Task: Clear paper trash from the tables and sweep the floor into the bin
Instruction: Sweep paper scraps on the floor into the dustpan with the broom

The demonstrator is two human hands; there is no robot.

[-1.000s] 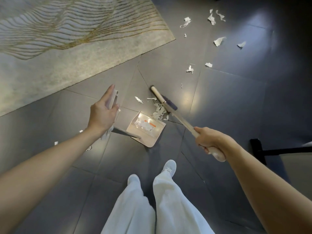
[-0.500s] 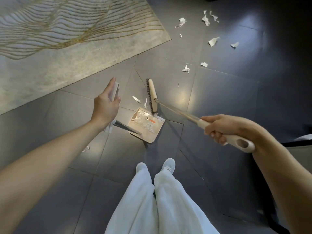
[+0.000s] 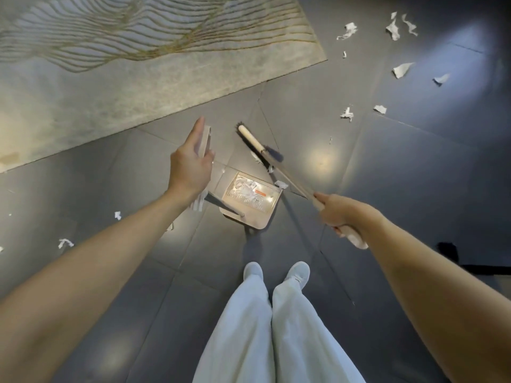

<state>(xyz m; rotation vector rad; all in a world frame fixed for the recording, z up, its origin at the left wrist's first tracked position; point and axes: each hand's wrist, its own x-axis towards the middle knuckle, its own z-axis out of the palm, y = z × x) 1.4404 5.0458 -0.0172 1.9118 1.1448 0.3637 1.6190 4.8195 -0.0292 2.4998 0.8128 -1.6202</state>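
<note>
A beige dustpan (image 3: 250, 201) sits on the dark tiled floor ahead of my feet, with white paper scraps inside it. My left hand (image 3: 190, 164) holds the top of its upright pale handle (image 3: 206, 142), index finger stretched along it. My right hand (image 3: 338, 211) grips the wooden handle of a broom whose head (image 3: 253, 140) rests on the floor just beyond the dustpan's mouth. A few paper scraps (image 3: 280, 184) lie between the bristles and the pan. More torn paper pieces (image 3: 347, 114) are scattered at the upper right.
A beige rug (image 3: 116, 64) with wavy gold lines covers the floor at the upper left. Small paper scraps (image 3: 65, 242) lie on the tiles to the left. A dark furniture leg (image 3: 449, 251) stands at the right edge. My white-trousered legs (image 3: 272, 324) are at the bottom.
The broom head swung away from the pan's mouth and tilted, and my right hand moved back in toward the centre. My left hand stays on the dustpan handle.
</note>
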